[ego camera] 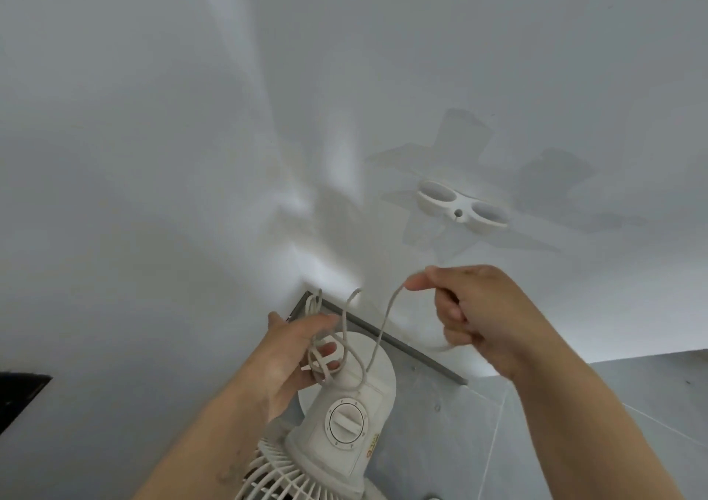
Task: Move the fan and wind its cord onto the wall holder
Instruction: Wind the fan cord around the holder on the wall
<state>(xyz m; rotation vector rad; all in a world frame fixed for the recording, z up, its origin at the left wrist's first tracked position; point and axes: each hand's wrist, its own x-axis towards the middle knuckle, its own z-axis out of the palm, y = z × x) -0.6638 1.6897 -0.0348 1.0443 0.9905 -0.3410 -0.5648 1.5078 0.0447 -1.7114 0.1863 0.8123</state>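
A white fan [341, 430] stands on the floor below me, its round dial facing up and its grille at the bottom edge. Its pale cord [346, 331] rises in loops in front of the wall. My left hand [302, 350] holds several coiled loops of the cord above the fan's base. My right hand [475, 308] pinches a stretch of cord between thumb and forefinger, fingers curled, just below the wall holder. The white wall holder [461, 208], with two oval openings and a centre screw, is fixed to the wall and carries no cord.
A white wall [230, 116] fills most of the view. A dark skirting strip [402, 346] runs along its foot. Grey floor tiles [536, 423] spread to the right. A dark object [19, 396] shows at the left edge.
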